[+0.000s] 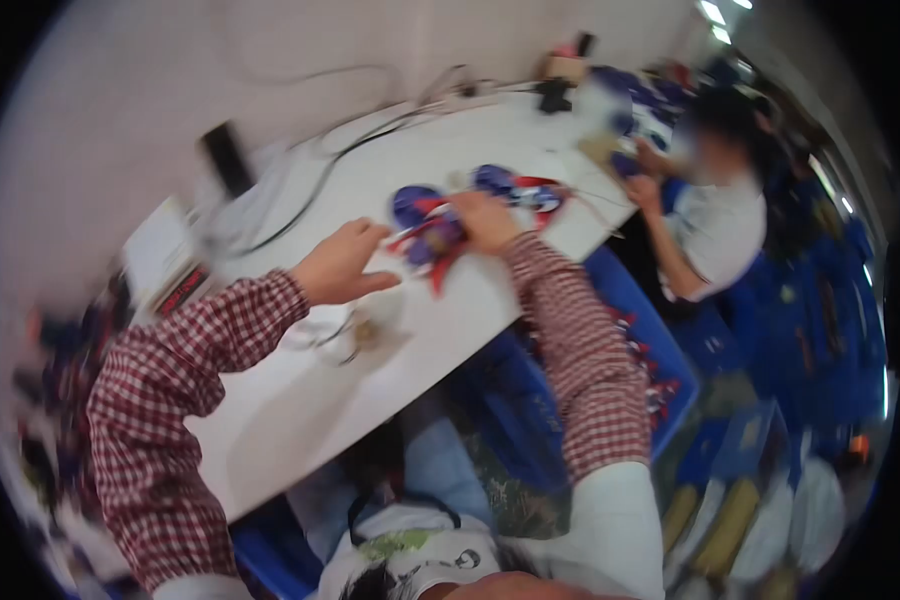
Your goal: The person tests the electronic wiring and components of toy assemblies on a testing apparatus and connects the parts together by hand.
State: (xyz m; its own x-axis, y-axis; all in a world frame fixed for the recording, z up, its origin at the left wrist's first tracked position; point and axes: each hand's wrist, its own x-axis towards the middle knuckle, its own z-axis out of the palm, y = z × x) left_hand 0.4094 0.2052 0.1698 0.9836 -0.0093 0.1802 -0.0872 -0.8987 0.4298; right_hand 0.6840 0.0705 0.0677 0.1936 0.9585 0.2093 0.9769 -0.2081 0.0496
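Note:
My left hand (pixel 348 265) is over the white table (pixel 400 335), its thumb and fingers spread apart, holding nothing. Just right of it, a purple and red shoe (pixel 430 240), sandal-like with red straps, is near the table's middle; blur hides its details. My right hand (pixel 485 222) has its fingers curled onto the right side of this shoe, and the fingertips are partly hidden. Beyond that hand lies a second purple and red shoe (pixel 515 187). Below my left hand, a small tan item with thin cords (pixel 362 332) rests on the table.
A blue crate (pixel 660 335) with red and white pieces stands beside the table on the right. A co-worker (pixel 715 220) handles a purple item at the far end. A black cable (pixel 320 180), a box (pixel 175 285) and a dark upright object (pixel 228 158) line the wall side.

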